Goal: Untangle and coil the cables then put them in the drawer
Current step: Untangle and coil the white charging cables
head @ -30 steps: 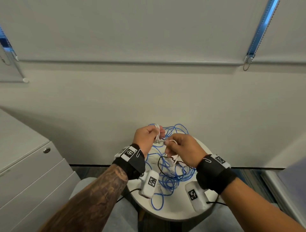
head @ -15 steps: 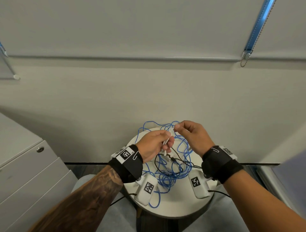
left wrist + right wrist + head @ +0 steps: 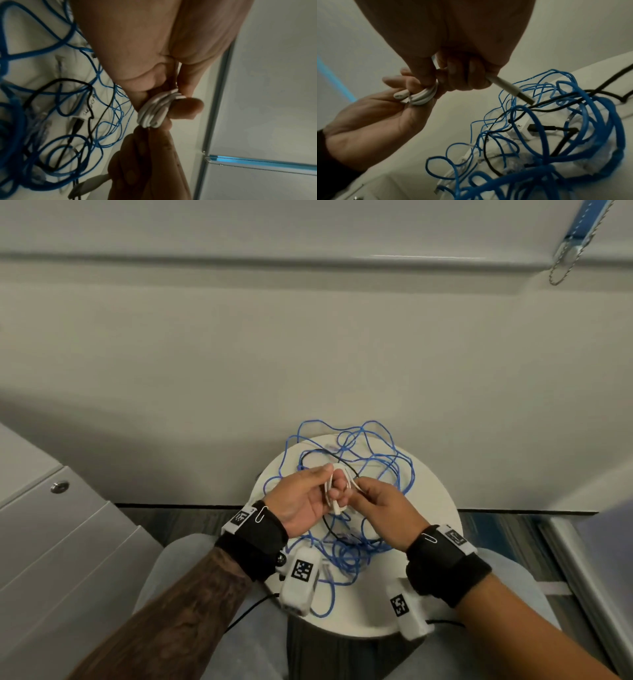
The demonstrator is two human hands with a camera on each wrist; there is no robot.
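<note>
A thin white cable [image 3: 337,486] is wound in several loops round the fingers of my left hand [image 3: 329,484], which grips the coil [image 3: 154,112]. My right hand [image 3: 359,491] sits just right of it, pinching the free length of the same white cable. The cable's plug end [image 3: 510,90] sticks out below the right hand's curled fingers [image 3: 453,77]. Under both hands a long blue cable [image 3: 342,559] lies in a loose tangle on the round white table [image 3: 435,501]. A black cable [image 3: 68,79] runs through the tangle.
A grey drawer cabinet [image 3: 51,542] with a round lock [image 3: 59,486] stands at the left, its drawers closed. A plain wall rises right behind the table. Blue loops overhang the table's far edge. My lap is below the table's near edge.
My right hand has come down from above the table's far side to beside the left hand. The white cable now loops over the left fingers. Both hands sit nearer the table's middle.
</note>
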